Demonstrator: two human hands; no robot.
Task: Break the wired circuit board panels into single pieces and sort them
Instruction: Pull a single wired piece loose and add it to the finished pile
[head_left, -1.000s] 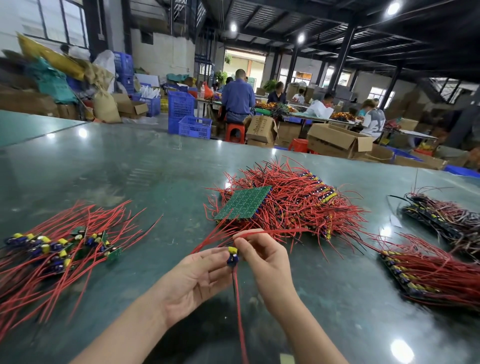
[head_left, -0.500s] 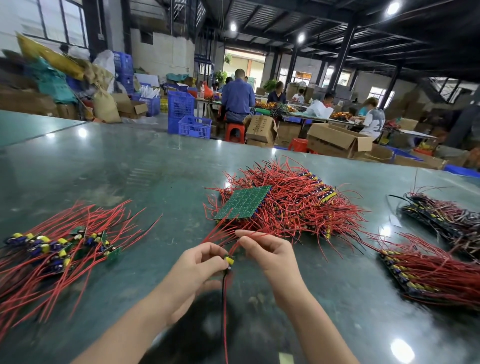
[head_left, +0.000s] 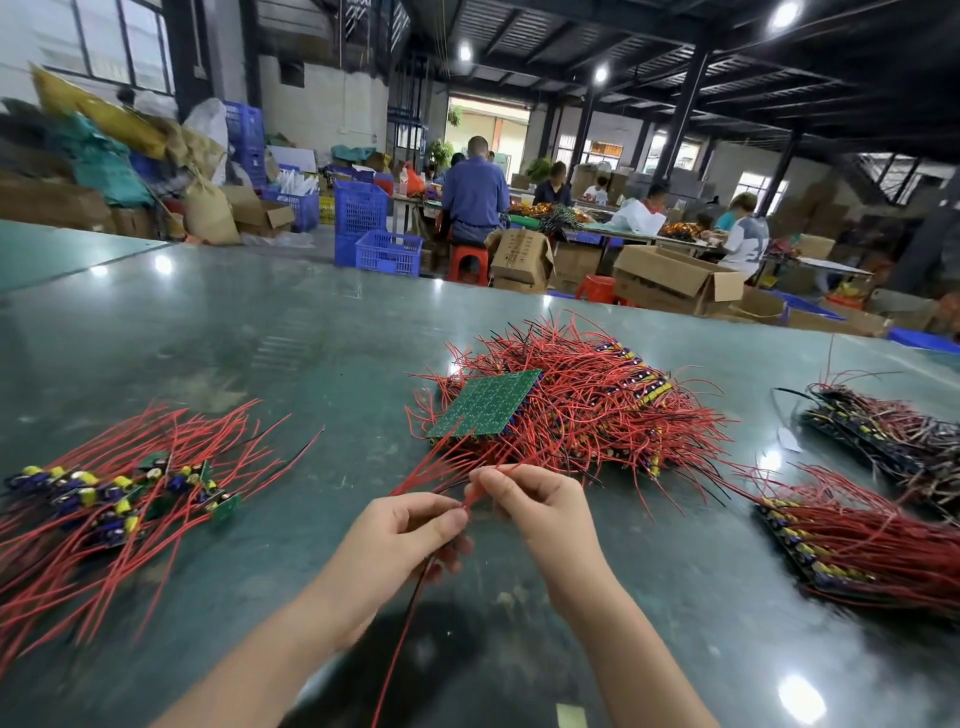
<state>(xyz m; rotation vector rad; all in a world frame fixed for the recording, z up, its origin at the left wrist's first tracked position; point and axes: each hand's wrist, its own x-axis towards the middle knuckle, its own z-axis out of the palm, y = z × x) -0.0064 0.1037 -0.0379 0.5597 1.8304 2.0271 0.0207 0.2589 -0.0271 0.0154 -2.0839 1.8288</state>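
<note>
Two bare forearms are seen from below the frame, each ending in a bare hand: the left hand (head_left: 400, 540) and the right hand (head_left: 540, 506). No sleeves, gloves, rings or watch are worn on the parts shown. The fingernails are kept short and unpainted.

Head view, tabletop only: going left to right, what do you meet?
Pile of separated boards with red wires → left hand → right hand → panel stack lying nearer at the right.
</note>
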